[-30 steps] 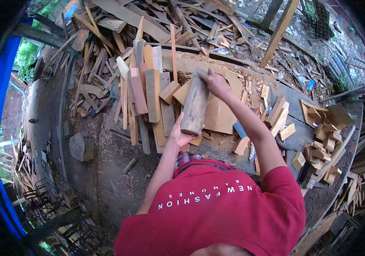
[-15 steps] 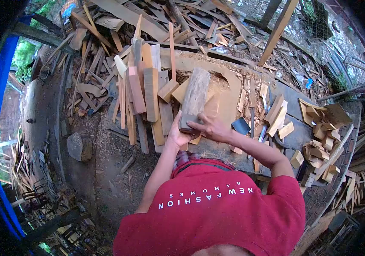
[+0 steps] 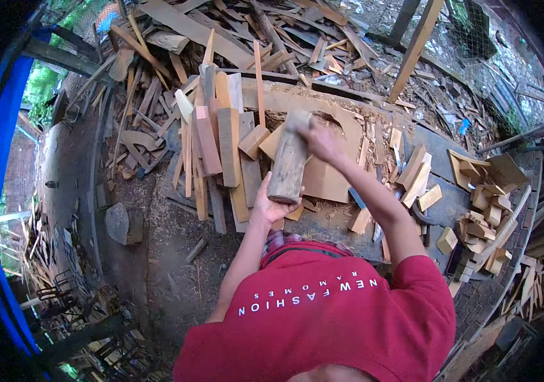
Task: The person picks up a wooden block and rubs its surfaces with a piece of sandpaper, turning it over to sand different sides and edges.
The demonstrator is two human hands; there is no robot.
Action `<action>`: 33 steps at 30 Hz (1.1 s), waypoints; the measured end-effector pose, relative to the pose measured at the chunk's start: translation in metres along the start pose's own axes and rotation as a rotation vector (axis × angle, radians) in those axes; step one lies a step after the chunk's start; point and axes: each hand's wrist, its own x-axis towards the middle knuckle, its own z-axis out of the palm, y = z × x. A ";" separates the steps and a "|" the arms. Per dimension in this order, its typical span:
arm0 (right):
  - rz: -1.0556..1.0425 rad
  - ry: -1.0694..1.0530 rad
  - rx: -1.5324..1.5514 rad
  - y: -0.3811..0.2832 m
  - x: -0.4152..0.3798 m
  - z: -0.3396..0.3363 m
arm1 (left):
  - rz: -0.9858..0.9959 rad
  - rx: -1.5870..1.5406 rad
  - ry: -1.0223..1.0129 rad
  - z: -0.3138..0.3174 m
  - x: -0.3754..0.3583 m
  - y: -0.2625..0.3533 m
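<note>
A long, weathered block of wood lies tilted over the bench, its near end towards my body. My left hand cradles that near end from below, fingers wrapped round its underside. At the far end is my right hand, blurred by motion, its fingers bent over a small greyish piece pressed on the block's top face. The piece looks flat, perhaps sandpaper, but the blur hides its kind. Under the block lies a brown board on the bench.
Upright offcuts stand close left of the block. Cut wooden pieces and a curved dark tool lie to the right, beside a heap of small blocks. Scrap wood is piled behind the bench; a stump sits at left.
My right hand has slid from the block's near end to its far end, taking the grey piece along. My left hand still supports the near end.
</note>
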 end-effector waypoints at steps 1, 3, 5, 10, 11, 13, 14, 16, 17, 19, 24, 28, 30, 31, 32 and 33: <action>-0.143 -0.035 0.008 -0.009 -0.016 0.001 | -0.008 -0.006 0.001 0.002 0.000 0.001; -0.194 -0.191 0.062 -0.047 -0.060 -0.020 | -0.018 -0.043 -0.053 0.009 -0.001 0.002; -0.300 -0.251 0.118 -0.075 -0.097 -0.037 | 0.028 0.012 0.068 0.025 -0.006 -0.001; -0.399 -0.204 0.135 -0.063 -0.107 -0.031 | 0.074 0.059 0.213 0.015 -0.003 -0.003; -0.329 -0.217 0.097 -0.051 -0.097 -0.023 | 0.074 0.060 0.217 0.008 -0.003 -0.002; -0.190 -0.173 0.064 -0.025 -0.071 -0.008 | -0.010 -0.009 -0.035 -0.008 0.002 0.003; -0.124 -0.116 0.068 -0.014 -0.054 -0.003 | -0.014 -0.006 -0.038 -0.007 0.002 0.002; 0.005 -0.108 0.055 -0.003 -0.024 -0.006 | 0.000 -0.014 -0.018 0.000 0.001 0.000; 0.132 -0.103 0.050 -0.002 -0.017 -0.006 | -0.003 -0.010 -0.019 0.002 0.001 -0.001; 0.049 -0.020 0.034 -0.005 -0.019 0.001 | -0.009 -0.031 -0.025 0.003 0.000 -0.001; -0.100 -0.180 0.227 -0.055 -0.089 -0.009 | 0.011 -0.017 0.034 0.004 -0.001 0.001; -0.226 -0.154 0.188 -0.076 -0.123 -0.030 | 0.032 0.000 0.111 0.011 -0.004 -0.002; -0.201 -0.207 0.226 -0.067 -0.117 -0.031 | 0.019 -0.041 0.119 0.004 -0.002 0.000; -0.166 -0.196 0.250 -0.054 -0.108 -0.020 | 0.004 -0.027 0.003 -0.003 -0.001 0.003; -0.132 -0.185 0.275 -0.039 -0.097 -0.007 | -0.011 -0.013 -0.112 -0.006 -0.001 0.004; -0.110 -0.067 0.265 -0.020 -0.081 0.010 | -0.009 -0.011 -0.113 -0.004 -0.002 0.004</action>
